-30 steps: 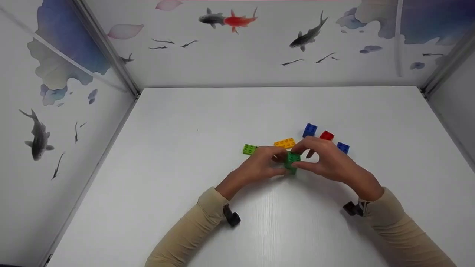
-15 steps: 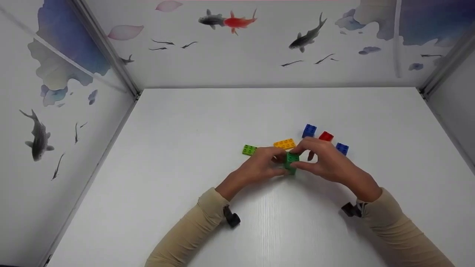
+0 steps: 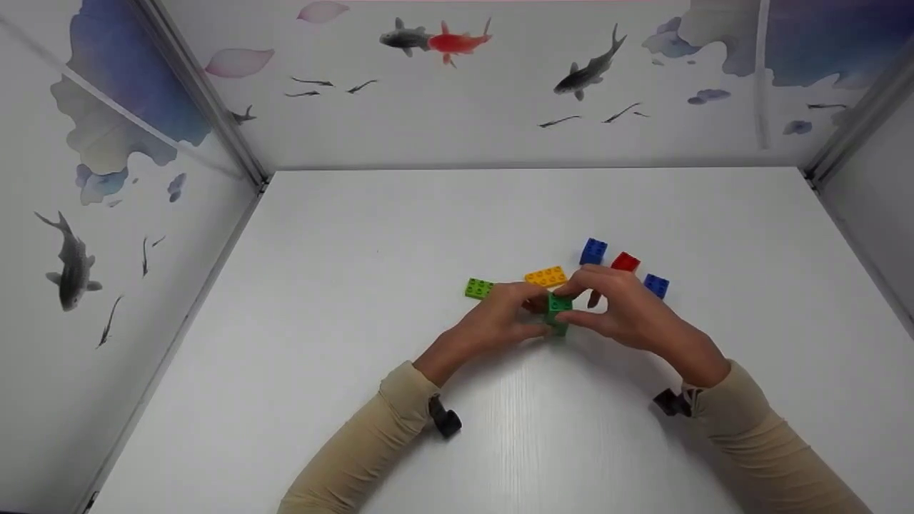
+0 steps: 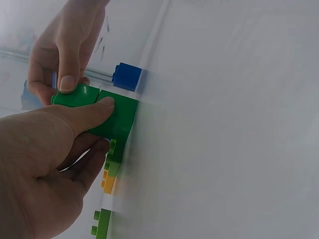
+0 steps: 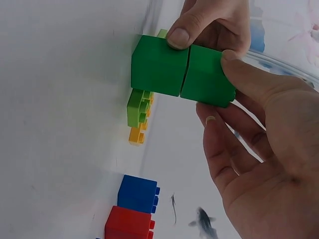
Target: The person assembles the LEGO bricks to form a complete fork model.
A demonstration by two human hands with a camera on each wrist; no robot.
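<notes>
Two dark green bricks stand one on top of the other, the lower brick (image 5: pixel 158 67) on the table and the upper brick (image 5: pixel 205 74) above it, with a thin dark line between them. My left hand (image 3: pixel 493 318) pinches the lower brick between thumb and fingers. From the other side, my right hand (image 3: pixel 625 307) grips the upper brick, thumb on its near face. Studs show on top of the upper brick in the head view. Close beside the stack lies a light green brick (image 5: pixel 134 108), which the hands hide in the head view.
Behind the hands lie another light green brick (image 3: pixel 478 288), a yellow brick (image 3: pixel 545 276), a blue brick (image 3: pixel 593 251), a red brick (image 3: pixel 625 262) and a second blue brick (image 3: pixel 656 285). Walls with painted fish border the white table (image 3: pixel 371 228) at the back and sides.
</notes>
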